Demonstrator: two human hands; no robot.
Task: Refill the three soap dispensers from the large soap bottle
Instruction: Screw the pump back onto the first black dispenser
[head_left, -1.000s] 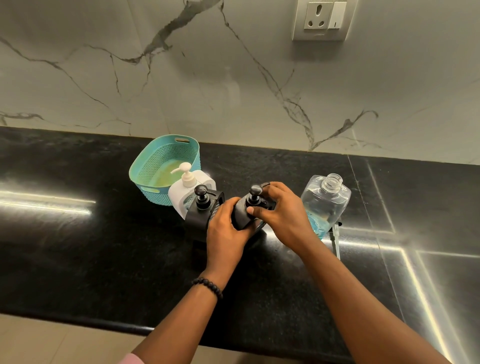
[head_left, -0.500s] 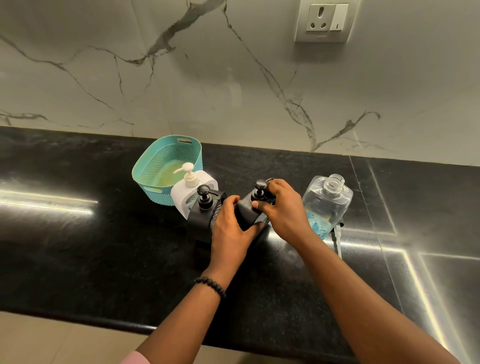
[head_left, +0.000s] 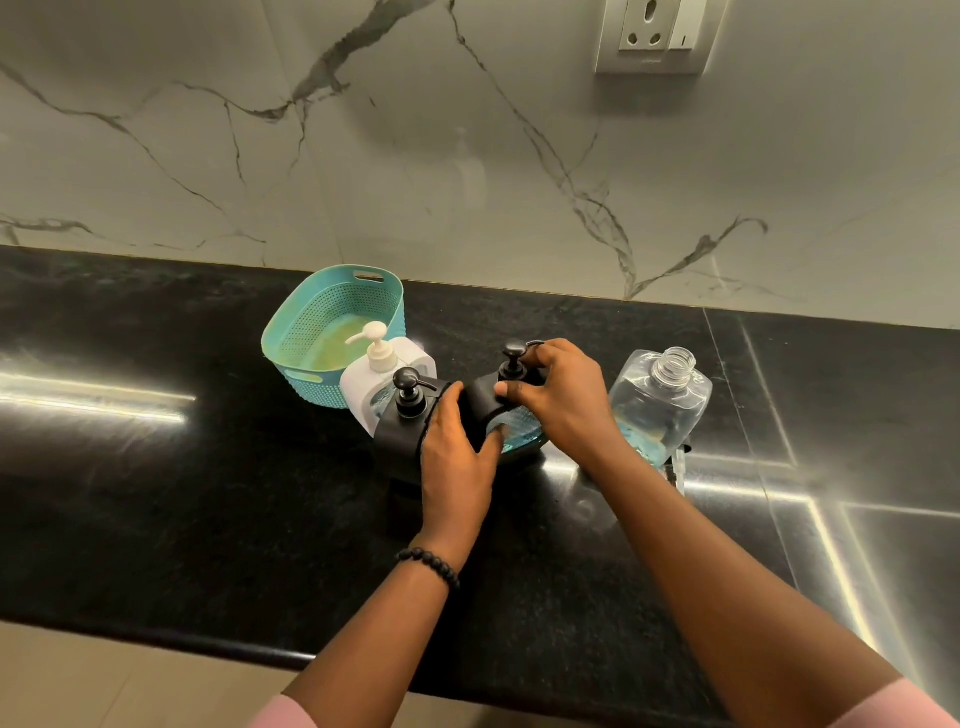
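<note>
Three soap dispensers stand together on the black counter. The white dispenser (head_left: 397, 376) is behind, by the basket. A black dispenser (head_left: 400, 421) is in front of it with its pump on. The second black dispenser (head_left: 488, 400), showing blue soap, is tilted between my hands. My left hand (head_left: 457, 457) grips its body. My right hand (head_left: 563, 400) holds its pump top (head_left: 513, 356). The large clear soap bottle (head_left: 660, 402) stands uncapped to the right, with a little blue soap at the bottom.
A teal perforated basket (head_left: 317, 332) sits behind the dispensers. A loose pump tube (head_left: 680, 467) lies by the large bottle's base. The marble wall with a socket (head_left: 657, 34) rises behind; the counter's front edge (head_left: 208, 644) is near me.
My right hand has shifted around the pump top of the right black dispenser, and the dispenser is tilted more, showing its blue soap. My left hand stays on its body.
</note>
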